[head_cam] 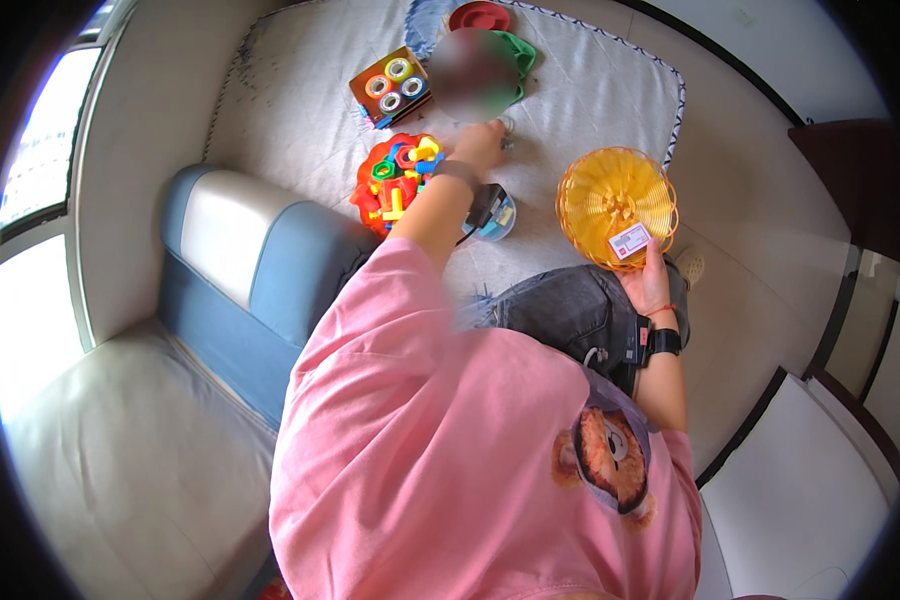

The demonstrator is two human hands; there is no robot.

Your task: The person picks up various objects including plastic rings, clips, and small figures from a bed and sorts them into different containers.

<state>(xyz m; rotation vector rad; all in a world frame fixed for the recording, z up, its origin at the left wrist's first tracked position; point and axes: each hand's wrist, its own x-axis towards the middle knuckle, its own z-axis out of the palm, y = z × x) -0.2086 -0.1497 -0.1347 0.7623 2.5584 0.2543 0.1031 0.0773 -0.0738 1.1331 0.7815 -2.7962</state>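
My right hand [645,279] grips the lower rim of a yellow woven basket [607,169], held tilted so that its inside shows. The thumb lies over the rim beside a small white card or label [631,241] that bears writing. My left hand [484,144] reaches forward over the quilted cover [300,82] and is smeared by motion. Its fingertips are near a small clear item; whether they hold it is not plain. Under the left forearm sits a red dish [361,196] heaped with colourful plastic nuts and bolts [395,196]. Partly hidden by the wrist device is a clear round container [504,225] with pale blue and yellow pieces.
A cardboard box [386,112] holds several rolls of coloured tape [399,70]. Beyond the left hand, a red round dish [480,16] and a green item [523,60] flank a blurred patch. A blue and cream sofa armrest [229,240] stands at the left.
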